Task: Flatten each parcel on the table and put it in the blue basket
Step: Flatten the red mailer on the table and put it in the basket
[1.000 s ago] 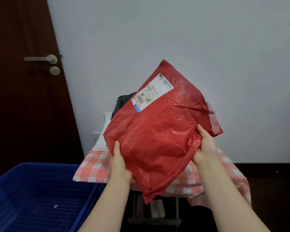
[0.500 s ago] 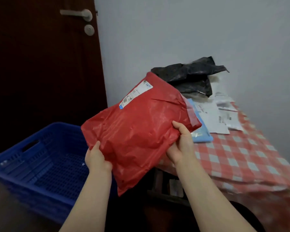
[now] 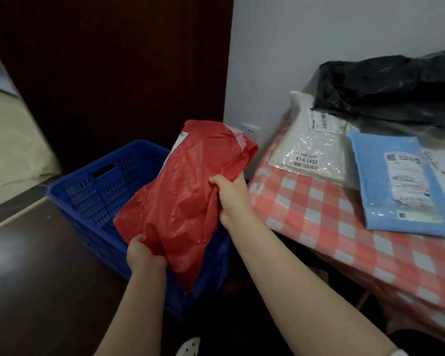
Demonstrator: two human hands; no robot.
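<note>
A red plastic parcel (image 3: 183, 199) with a white label near its top hangs over the blue basket (image 3: 98, 191) on the floor. My left hand (image 3: 144, 254) grips its lower left edge. My right hand (image 3: 230, 194) grips its right side, fingers curled into the crumpled plastic. On the table with the red-and-white checked cloth (image 3: 331, 222) lie a white bubble-wrap parcel (image 3: 311, 147), a light blue parcel (image 3: 396, 186) and a crumpled black parcel (image 3: 390, 91) at the back.
A dark wooden door (image 3: 113, 68) stands behind the basket. The white wall (image 3: 293, 42) with a socket runs behind the table. Dark floor (image 3: 36, 278) lies to the left of the basket. A pale cushion or bedding edge (image 3: 8, 140) shows at far left.
Both hands have carried the red parcel down and to the left, from in front of the table to above the blue basket. My view has turned left and down.
</note>
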